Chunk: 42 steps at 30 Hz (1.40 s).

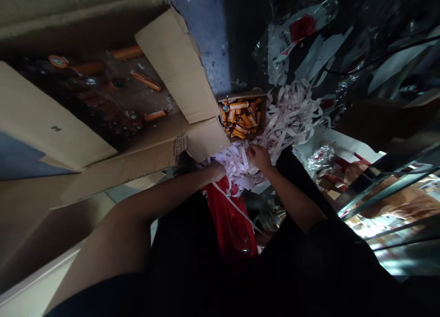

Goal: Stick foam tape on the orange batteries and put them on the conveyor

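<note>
My left hand [219,170] reaches into a heap of white paper strips [237,159], beside the flap of a large carton. Its fingers are mostly hidden in shadow and among the strips. My right hand [258,156] is at the right side of the same heap, fingers curled closed; whatever they may hold is too small and dim to make out. Just beyond the hands, a small cardboard box [264,117] is filled with small orange cylinders [240,117] with printed labels. Below the heap, a red plastic stool-like object [228,225] shows between my legs, a pale strip trailing across it.
At the left, the large open carton [85,163] contains orange tubes [146,80] and dark clutter. More tangled strips [292,113] spread to the right. Clear plastic wrapping [319,159] and torn bags [285,42] lie beyond. A metal frame [388,179] stands at the right.
</note>
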Available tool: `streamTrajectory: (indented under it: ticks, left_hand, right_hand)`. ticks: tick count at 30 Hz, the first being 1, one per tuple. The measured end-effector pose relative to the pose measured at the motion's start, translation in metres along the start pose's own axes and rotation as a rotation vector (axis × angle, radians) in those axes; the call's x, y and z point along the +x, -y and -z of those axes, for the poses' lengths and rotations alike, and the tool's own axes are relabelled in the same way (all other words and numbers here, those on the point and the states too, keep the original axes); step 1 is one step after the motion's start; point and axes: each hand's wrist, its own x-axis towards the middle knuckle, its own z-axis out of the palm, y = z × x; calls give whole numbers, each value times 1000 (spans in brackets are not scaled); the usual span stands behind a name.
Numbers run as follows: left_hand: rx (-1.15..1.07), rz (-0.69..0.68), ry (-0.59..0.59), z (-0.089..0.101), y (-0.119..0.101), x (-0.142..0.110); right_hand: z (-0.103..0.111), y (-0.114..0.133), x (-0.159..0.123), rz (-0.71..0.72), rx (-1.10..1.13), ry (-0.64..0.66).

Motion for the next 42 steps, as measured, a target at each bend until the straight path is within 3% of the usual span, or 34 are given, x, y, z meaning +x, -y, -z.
streamTrajectory:
  ticks: [3,5,10,15,19,22,25,28,32,35,39,42]
  left_hand:
    - [94,-141,211,-4,-6,16]
    - [133,-224,245,-6,-14,25]
    - [176,-361,112,-3,-12,32]
    - [220,-505,-109,-5,-3,29]
    - [91,-444,-172,-12,-8,35]
    - [-25,-324,-154,-11,-7,40]
    - [-19,-256,-160,-6,1,42]
    - [31,-319,-142,-1,6,41]
    - [94,-556,-108,2,-2,35]
    - [130,-728,-101,5,-11,30]
    - [178,-875,-97,1,-17,27]
    - [216,-910,-88,-11,-17,26]
  right_hand:
    - [-2,3,25,-146,31,-67]
    - [-8,6,42,-250,54,-123]
    - [-19,12,57,-348,213,-198]
    - [-23,5,9,-253,548,-235]
    - [-23,4,-30,-228,857,-272]
    - [-11,14,-30,-204,1059,-257]
    - [9,28,-21,-164,1355,-146]
    - [24,37,-23,-120,1576,-16]
    - [21,33,-37,-122,1446,-79]
    - [7,20,-44,-199,1199,-182]
    - [-6,-4,-49,-313,902,-302]
    - [-4,-19,-54,-354,756,-356]
